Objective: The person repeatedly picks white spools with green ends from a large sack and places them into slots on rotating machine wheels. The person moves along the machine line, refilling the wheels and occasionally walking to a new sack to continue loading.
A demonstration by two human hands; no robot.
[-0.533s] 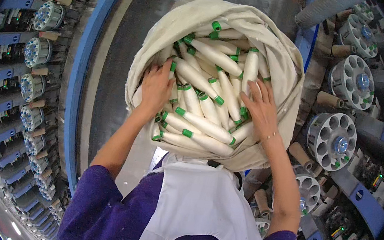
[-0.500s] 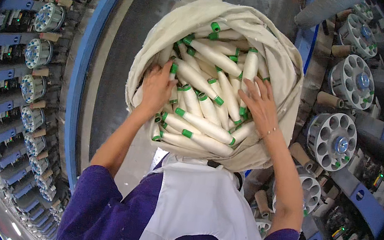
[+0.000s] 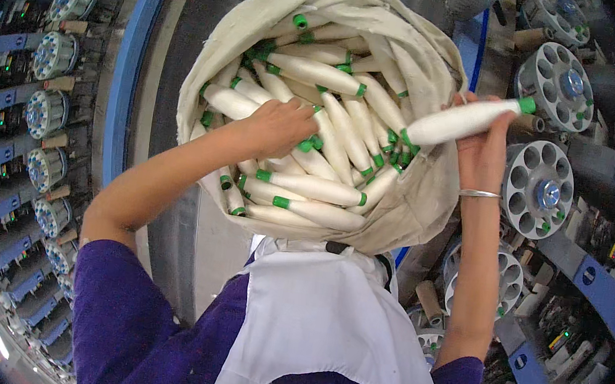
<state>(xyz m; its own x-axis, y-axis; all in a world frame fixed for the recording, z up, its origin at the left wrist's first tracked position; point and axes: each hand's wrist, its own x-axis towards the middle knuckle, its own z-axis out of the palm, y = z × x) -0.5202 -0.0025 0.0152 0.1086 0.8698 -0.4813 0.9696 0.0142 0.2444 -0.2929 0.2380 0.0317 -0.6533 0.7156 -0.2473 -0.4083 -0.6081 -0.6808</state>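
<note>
A large cream cloth sack, its rim rolled outward, is filled with white yarn bobbins that have green ends. My right hand, beyond the sack's right rim, grips a full yarn bobbin lying slantwise, one green end over the sack and the other pointing up and right. The thumb and fingers wrap round its right half. Over the middle of the pile, my left hand has its fingers curled together among the bobbins; it covers part of one, and what the fingertips hold is hidden.
Along the right stand machine units with round grey bobbin magazines, close to my right forearm. Similar units line the left side behind a blue rail. Brown paper tubes sit beside the magazines.
My right hand has lifted a bobbin out of the sack, to the right. My left hand has moved from the left rim to the pile's middle. The sack appears shifted left and up.
</note>
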